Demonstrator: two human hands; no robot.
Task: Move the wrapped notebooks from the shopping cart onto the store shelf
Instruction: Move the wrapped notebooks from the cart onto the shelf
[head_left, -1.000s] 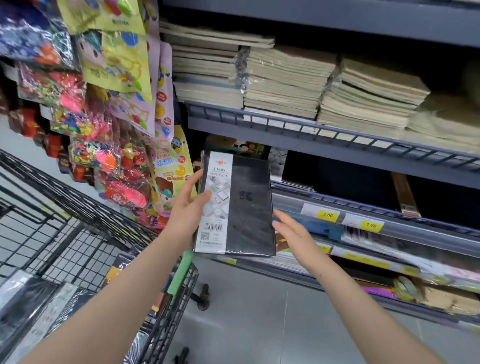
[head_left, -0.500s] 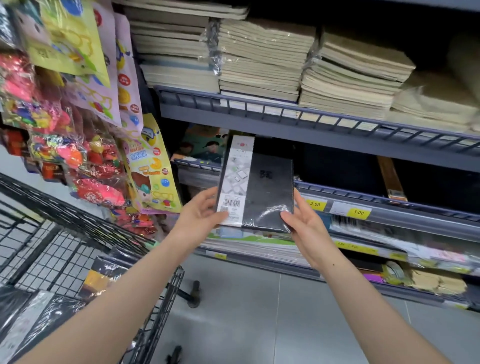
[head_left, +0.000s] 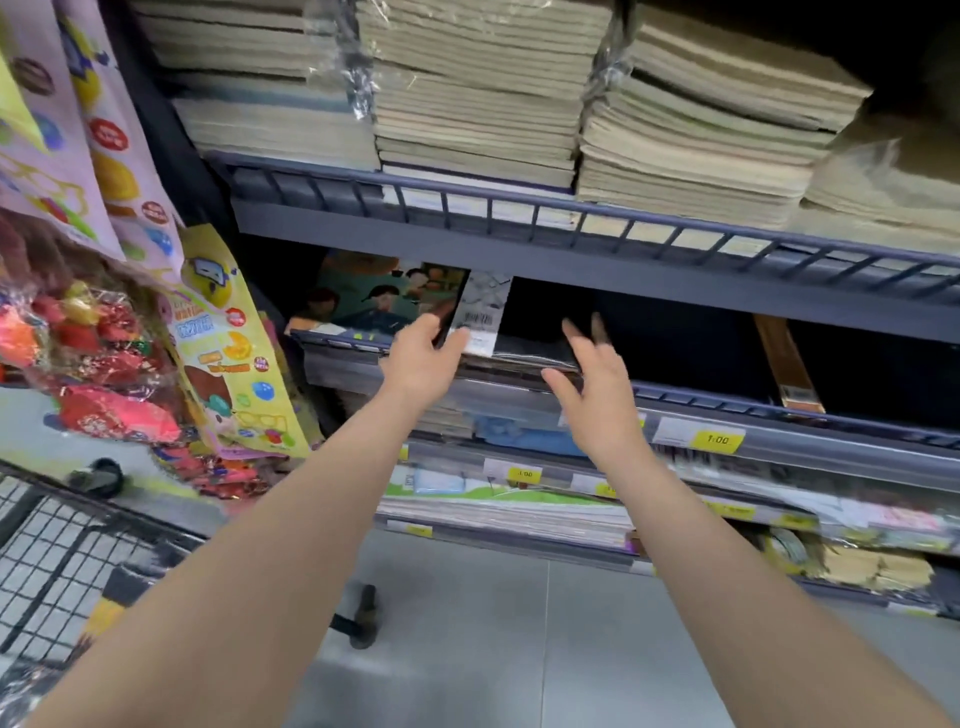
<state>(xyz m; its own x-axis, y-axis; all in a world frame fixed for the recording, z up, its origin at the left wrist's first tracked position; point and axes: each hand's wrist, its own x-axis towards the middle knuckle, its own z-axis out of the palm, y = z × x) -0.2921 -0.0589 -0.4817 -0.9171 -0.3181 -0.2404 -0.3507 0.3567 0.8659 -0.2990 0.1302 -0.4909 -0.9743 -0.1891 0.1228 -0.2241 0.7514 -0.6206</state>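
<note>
A black wrapped notebook (head_left: 524, 332) with a white barcode strip lies partly inside the middle store shelf (head_left: 691, 397), under the upper shelf rail. My left hand (head_left: 423, 358) holds its near left corner at the barcode strip. My right hand (head_left: 597, 384) is at the notebook's right edge with fingers spread and straight; whether it touches is blurred. The black wire shopping cart (head_left: 57, 561) stands at the lower left, its load mostly out of view.
Stacks of beige wrapped notebooks (head_left: 478, 98) fill the upper shelf. An illustrated book (head_left: 379, 296) stands left of the black notebook. Hanging toy packets (head_left: 156, 322) crowd the left. Lower shelves carry yellow price tags (head_left: 717, 440) and paper goods. Grey floor tiles lie below.
Both hands carried the black notebook forward and tipped it from upright in front of the shelf to lying partly inside the middle shelf. My right hand's fingers have spread off its edge.
</note>
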